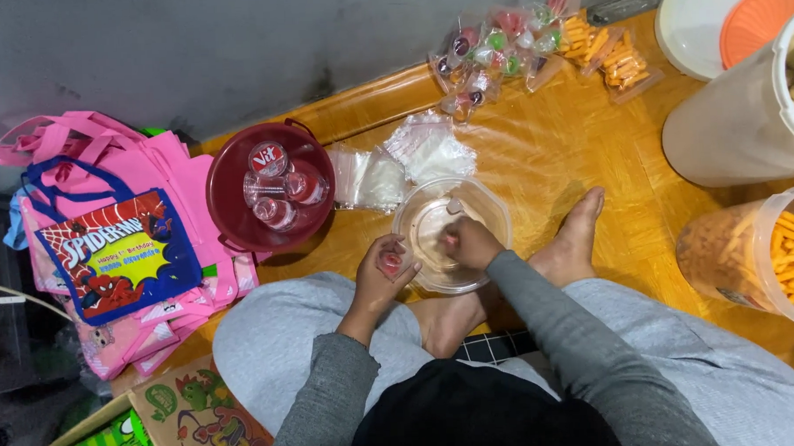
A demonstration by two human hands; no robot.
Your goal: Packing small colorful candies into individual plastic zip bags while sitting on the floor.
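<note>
The left hand (379, 272) is pinching a small pink sweet (390, 264) at the 8 o'clock edge of the clear bowl (485, 211), fingers closed on it; its long axis cannot be told. The right hand (470, 243) is reaching into the bowl, fingers curled together on something hidden. This reads as picking sweets for packing; the next move is calling for a bag from the plastic bags (395, 161) at 11 o'clock.

- Light is moderate and warm, brightest across the middle and right of the frame.
- A soft sheen of glare lies on the orange floor (544, 156) in the upper centre.
- The left edge and lower left corner fall into dim shadow.
- Clear plastic bags (404, 161) and the clear bowl (451, 234) catch pale highlights.
- Focus is fairly sharp centrally; both hands look slightly soft.
- Wide-angle bending shows at the right edge.
</note>
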